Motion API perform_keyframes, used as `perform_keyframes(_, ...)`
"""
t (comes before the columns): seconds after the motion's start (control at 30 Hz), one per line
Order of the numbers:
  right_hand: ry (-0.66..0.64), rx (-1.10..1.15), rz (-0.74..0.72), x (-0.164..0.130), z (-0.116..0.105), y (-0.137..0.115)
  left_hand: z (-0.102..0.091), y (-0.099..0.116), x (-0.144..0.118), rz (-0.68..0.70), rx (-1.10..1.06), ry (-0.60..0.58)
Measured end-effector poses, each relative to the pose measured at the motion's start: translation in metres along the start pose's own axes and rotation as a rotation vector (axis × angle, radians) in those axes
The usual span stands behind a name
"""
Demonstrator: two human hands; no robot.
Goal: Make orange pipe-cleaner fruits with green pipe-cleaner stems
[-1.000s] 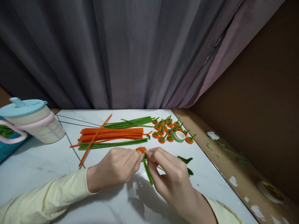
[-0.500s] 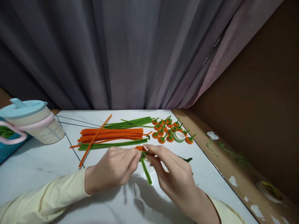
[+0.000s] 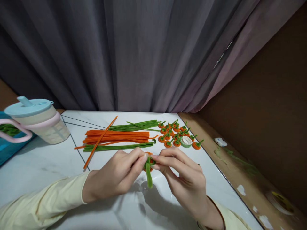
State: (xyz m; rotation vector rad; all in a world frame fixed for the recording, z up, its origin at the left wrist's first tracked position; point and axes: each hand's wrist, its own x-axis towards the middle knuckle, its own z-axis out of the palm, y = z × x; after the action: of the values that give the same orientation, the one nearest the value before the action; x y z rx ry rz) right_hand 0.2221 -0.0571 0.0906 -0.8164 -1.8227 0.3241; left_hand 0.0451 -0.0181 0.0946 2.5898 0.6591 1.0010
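Two hands are meeting over the near middle of the white marble table (image 3: 43, 166): the left hand (image 3: 115, 175) and the right hand (image 3: 184, 179) are both pinching a small orange pumpkin (image 3: 149, 161), whose green stem (image 3: 149, 175) is hanging down between them. Just beyond, orange sticks (image 3: 115, 136), green sticks (image 3: 134, 125), finished pumpkins (image 3: 176, 134) and a tape roll (image 3: 186, 141) are lying on the table, with a lidded cup (image 3: 35, 121) sitting at far left. Behind everything a grey curtain (image 3: 120, 54) is hanging, a brown wall (image 3: 268, 105) closing the right side.

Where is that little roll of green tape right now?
The small roll of green tape lies on the white marble table, far right, among the small orange pipe-cleaner pumpkins, beyond the right hand.
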Motion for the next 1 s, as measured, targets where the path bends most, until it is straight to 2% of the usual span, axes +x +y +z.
perform_keyframes(0.17, 0.064, 0.100, 0.045, -0.0022, 0.0031, -0.0005, 0.0023, 0.0005, -0.0018, 0.044, 0.021, 0.001)
perform_keyframes(0.53, 0.038, 0.120, 0.059, -0.0022, 0.0009, 0.0016, 0.0046, -0.0005, -0.0023, 0.047, -0.041, 0.015)
perform_keyframes(0.63, 0.052, 0.050, 0.010, -0.0019, -0.0014, 0.0022, 0.0067, -0.0025, 0.0002, -0.061, -0.192, 0.088)
perform_keyframes(0.7, 0.064, 0.009, -0.028, -0.0013, -0.0028, 0.0026, 0.0082, -0.0041, 0.0027, -0.188, -0.395, 0.103)
perform_keyframes(0.83, 0.060, -0.010, -0.043, 0.0007, -0.0042, 0.0032, 0.0080, -0.0056, 0.0063, -0.370, -0.823, -0.076)
perform_keyframes(0.9, 0.052, -0.011, -0.029, 0.0015, -0.0043, 0.0038, 0.0067, -0.0055, 0.0063, -0.418, -0.916, -0.150)
perform_keyframes(1.0, 0.046, -0.004, -0.001, 0.0022, -0.0039, 0.0057, 0.0057, -0.0050, 0.0048, -0.445, -0.932, -0.159)
